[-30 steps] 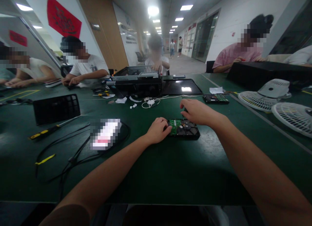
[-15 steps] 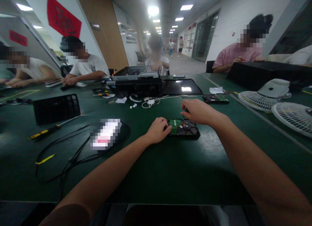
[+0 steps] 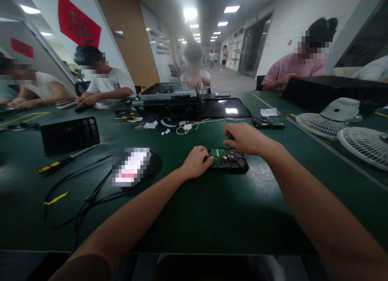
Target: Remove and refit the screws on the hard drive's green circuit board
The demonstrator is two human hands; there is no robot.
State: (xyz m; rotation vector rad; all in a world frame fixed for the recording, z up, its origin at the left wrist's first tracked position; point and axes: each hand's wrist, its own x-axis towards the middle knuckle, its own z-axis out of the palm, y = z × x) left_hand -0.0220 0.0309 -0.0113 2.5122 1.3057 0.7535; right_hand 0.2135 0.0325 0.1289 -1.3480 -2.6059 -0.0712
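On the green table (image 3: 194,216), a hard drive (image 3: 235,164) is lying flat with its green board (image 3: 217,153) showing. The left hand (image 3: 196,162) is holding its left end, thumb on top. Over its far edge, the right hand (image 3: 244,138) is hovering with bent fingers; I cannot tell if they are holding anything.

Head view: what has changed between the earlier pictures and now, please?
The pink-shirted co-worker's hand has shifted leftward and down in the picture. The left hand stays on the left end of the hard drive; the right hand stays curled over its far side.
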